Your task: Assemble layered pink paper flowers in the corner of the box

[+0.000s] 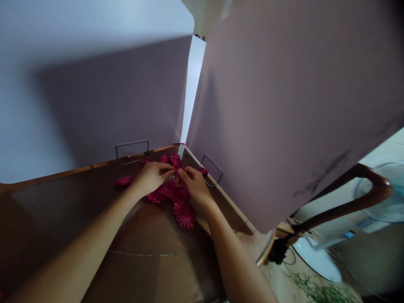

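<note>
Several magenta flower heads with many narrow petals [167, 192] lie in a loose heap on the brown table [139, 235]. My left hand [154, 174] and my right hand [195, 182] meet just above the heap, both with thumb and finger pinched together. Between the fingertips is a small magenta flower piece [176, 170], mostly covered by the fingers. One flower [184, 215] rests nearer to me, below my right hand. Another flower [123, 181] lies apart at the left, and a dark magenta flower [202, 170] sits beyond my right hand.
Tall pale boards [126, 92] stand along the table's far edges, with a second board [284, 105] at right. Thin wire stands [132, 143] rise at their feet. To the right are a curved wooden chair arm [375, 189], a white fan base [318, 259] and green plant sprigs [318, 288].
</note>
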The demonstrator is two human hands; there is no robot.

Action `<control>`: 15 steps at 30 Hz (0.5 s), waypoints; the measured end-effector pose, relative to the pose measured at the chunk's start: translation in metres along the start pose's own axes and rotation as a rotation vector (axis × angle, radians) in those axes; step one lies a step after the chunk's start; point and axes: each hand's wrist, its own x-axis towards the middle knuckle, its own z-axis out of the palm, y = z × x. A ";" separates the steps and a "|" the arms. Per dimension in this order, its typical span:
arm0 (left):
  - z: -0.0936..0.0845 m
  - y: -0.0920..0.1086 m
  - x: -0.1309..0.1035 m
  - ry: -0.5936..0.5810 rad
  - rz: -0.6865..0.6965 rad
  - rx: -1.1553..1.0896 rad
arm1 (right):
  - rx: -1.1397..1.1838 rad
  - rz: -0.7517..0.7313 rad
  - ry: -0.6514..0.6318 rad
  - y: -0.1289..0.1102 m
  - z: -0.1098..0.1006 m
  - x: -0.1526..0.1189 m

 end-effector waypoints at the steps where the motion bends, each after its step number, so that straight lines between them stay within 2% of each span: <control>1: 0.000 0.001 0.000 0.012 -0.006 0.030 | -0.001 0.002 -0.003 0.001 0.000 0.000; 8: 0.003 -0.001 0.000 0.093 -0.017 0.068 | -0.088 -0.017 -0.008 0.007 0.002 0.001; 15: 0.002 -0.006 0.001 0.123 -0.027 0.134 | -0.181 -0.048 -0.004 0.006 0.001 0.001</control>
